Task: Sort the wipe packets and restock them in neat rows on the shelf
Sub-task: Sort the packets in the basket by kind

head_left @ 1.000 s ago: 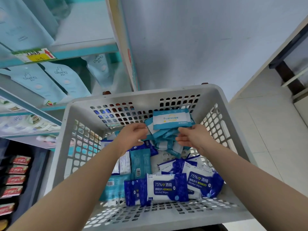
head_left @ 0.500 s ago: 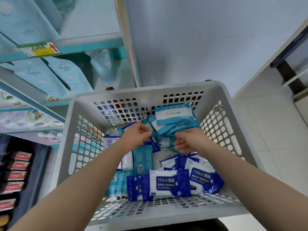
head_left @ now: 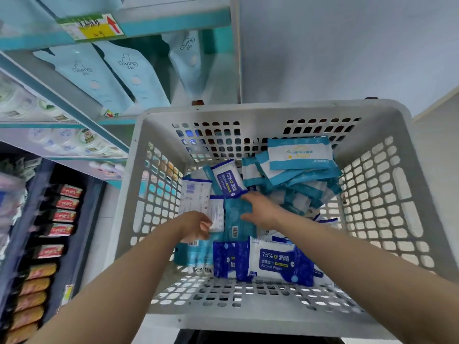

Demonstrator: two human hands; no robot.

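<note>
The teal packet (head_left: 232,212) lies flat in the middle of the basket (head_left: 248,111), its long axis running up and down the frame and its barcode at the lower end. The right grip (head_left: 262,210) comes in from the lower right and rests over the packet's right edge, fingers spread and fairly straight, holding nothing; one fingertip reaches up to the lower corner of a dark blue packet (head_left: 228,181) that leans just above. The left grip (head_left: 196,227) sits just left of centre, fingers curled at the lower edge of a white packet (head_left: 216,211) that lies touching the teal one's left side; whether it truly pinches that packet I cannot tell. So the teal packet lies between the two grips, and the right one is the nearer, already touching it; a lift would likely mean closing across its short width. A heap of banded packets (head_left: 300,155) fills the basket's upper right, and an alcohol-wipes packet (head_left: 273,261) lies at the lower centre. The packets are mixed and none appears to be on the shelf (head_left: 173,22), upper left, where pale pouches (head_left: 84,70) hang beneath it.
</note>
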